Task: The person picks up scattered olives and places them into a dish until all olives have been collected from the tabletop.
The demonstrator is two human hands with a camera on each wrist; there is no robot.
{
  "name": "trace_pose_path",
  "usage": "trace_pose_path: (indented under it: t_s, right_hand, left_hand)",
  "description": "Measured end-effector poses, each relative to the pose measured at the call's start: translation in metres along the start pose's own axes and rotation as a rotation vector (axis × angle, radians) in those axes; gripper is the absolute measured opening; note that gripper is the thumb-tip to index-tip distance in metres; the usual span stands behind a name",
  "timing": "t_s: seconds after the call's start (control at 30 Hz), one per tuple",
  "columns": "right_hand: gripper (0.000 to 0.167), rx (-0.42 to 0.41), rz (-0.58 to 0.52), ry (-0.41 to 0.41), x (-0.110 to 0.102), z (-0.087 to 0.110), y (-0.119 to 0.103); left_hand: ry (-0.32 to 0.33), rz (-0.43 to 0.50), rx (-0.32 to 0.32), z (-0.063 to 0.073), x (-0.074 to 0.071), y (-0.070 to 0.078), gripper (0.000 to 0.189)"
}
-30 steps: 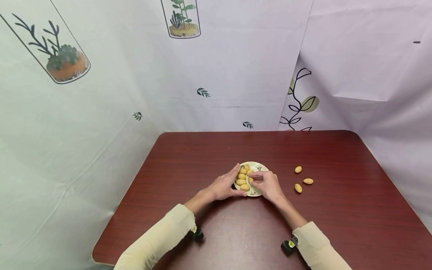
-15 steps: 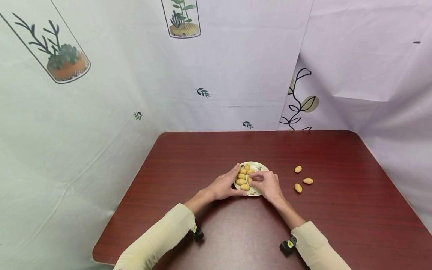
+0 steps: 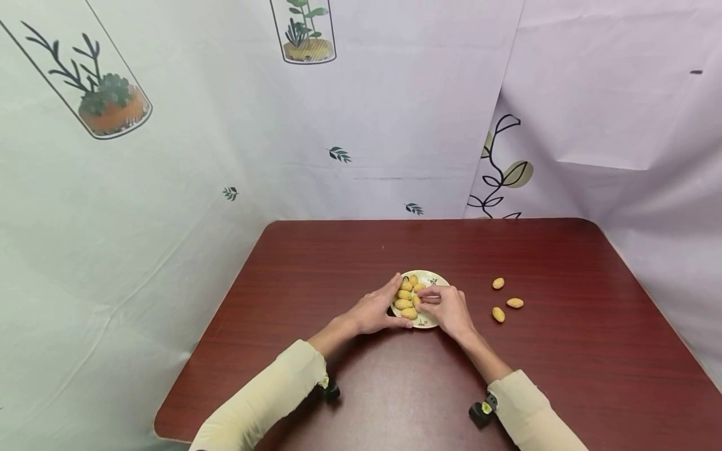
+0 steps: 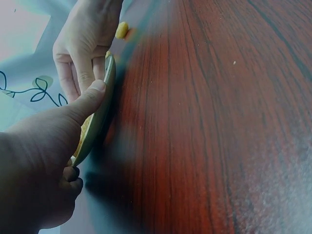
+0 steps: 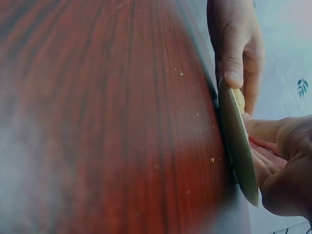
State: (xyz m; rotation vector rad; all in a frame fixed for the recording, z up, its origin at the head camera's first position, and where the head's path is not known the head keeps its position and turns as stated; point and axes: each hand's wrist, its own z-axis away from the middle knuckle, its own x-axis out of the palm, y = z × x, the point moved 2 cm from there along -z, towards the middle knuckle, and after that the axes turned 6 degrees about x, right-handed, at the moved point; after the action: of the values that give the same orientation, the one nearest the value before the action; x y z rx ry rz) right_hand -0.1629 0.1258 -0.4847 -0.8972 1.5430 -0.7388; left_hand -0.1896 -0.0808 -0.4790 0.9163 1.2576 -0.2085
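Note:
A small cream plate with a printed pattern stands near the table's middle, bearing several small yellow oval pieces, nut-like or fruit-like, gathered on its left side. My left hand grips the plate's left edge, thumb at the near rim and fingers along the far left. Above the plate, my right hand pinches one yellow oval piece between thumb and fingers, beside the others. In the left wrist view, the left thumb lies on the plate's rim. The right wrist view shows the plate edge-on; its contents are mostly hidden.
Three more yellow oval pieces lie loose on the dark red wooden table, right of the plate. Pale patterned cloth hangs behind and beside the table. Each wrist wears a black camera.
The yellow piece at my right fingertips has shifted slightly left, toward the others. The left hand and plate have hardly moved.

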Motion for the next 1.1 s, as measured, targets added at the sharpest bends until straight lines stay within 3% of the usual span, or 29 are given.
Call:
trace_pose_path:
  t_s: [0.5,0.83,1.1]
  right_hand:
    - [0.020,0.040,-0.058,0.077,-0.021,0.004,-0.004]
    - [0.039,0.064,-0.130,0.110,-0.055,0.007,0.003]
    - [0.062,0.045,0.095,0.126,-0.088,0.016,0.013]
  left_hand:
    - [0.001,0.002,0.000,0.001,0.002,-0.001,0.114]
    - [0.001,0.010,-0.001,0.000,0.001,-0.001,0.114]
    - [-0.004,0.010,-0.004,0.000,0.002,-0.002,0.114]
